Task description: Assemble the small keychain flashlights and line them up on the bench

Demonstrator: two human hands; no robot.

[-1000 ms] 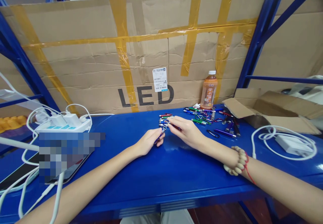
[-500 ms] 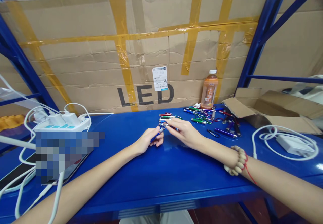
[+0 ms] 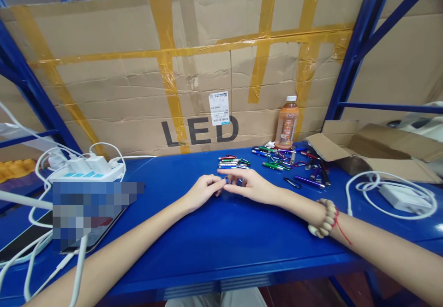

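Between your two sets of fingertips sits a small blue piece (image 3: pixel 227 180), mostly hidden, so you cannot tell its full shape from here. Your left hand (image 3: pixel 201 193) has thumb and forefinger closed on its near end in a light pinch. Your right hand (image 3: pixel 255 186) faces it, forefinger stretched out above and thumb below, with a clear gap between them; whether its curled fingers grip anything, you cannot tell.

Let the left pinch act as the vise: steady, low over the blue table (image 3: pixel 207 242), firm enough that the piece won't twist. Do the fine work with the right thumb and forefinger, and bring their tips in square to the piece rather than from the side, since something so small and shiny would likely slip. Tilt the right forefinger up a little if it blocks your view.

Mind the neat row of coloured metal tubes (image 3: pixel 228 165) just beyond your right forefinger; a careless knuckle could scatter it. Farther off, to the right of that hand, lies the loose pile of tubes and clips (image 3: pixel 277 165), with the black clip (image 3: pixel 292 183) nearer your wrist.
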